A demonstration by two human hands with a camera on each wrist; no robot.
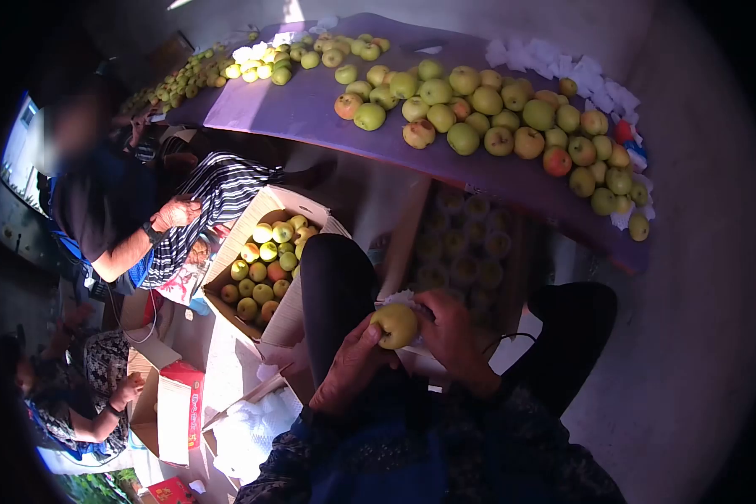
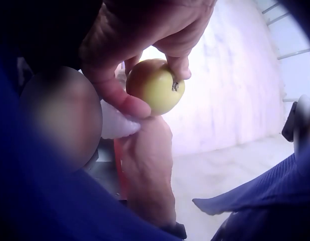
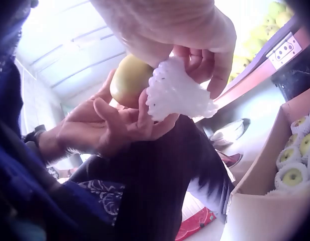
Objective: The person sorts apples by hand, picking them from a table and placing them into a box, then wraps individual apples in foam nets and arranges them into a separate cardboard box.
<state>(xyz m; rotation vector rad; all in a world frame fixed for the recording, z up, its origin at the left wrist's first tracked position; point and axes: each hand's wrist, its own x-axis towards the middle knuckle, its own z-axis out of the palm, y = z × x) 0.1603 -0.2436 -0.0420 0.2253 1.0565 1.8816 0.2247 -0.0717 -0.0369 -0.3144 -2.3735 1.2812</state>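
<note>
A yellow-green apple (image 1: pixel 395 327) sits between my hands above my lap. My left hand (image 1: pixel 349 368) grips it, with thumb and fingers spread around its sides in the left wrist view. My right hand (image 1: pixel 454 334) is close beside the apple and pinches a white foam fruit net (image 3: pixel 177 93). In the right wrist view the net hangs bunched from the curled fingers, right next to the apple (image 3: pixel 130 83). The left hand's fingers (image 3: pixel 145 113) reach under the apple, near the net's edge.
Many apples (image 1: pixel 487 100) lie on a purple-covered table (image 1: pixel 294 113), with white foam nets (image 1: pixel 554 67) at its far end. An open carton (image 1: pixel 325 212) of bare apples stands at left; another box (image 3: pixel 260 201) holds netted apples. Two people (image 1: pixel 101 202) sit at left.
</note>
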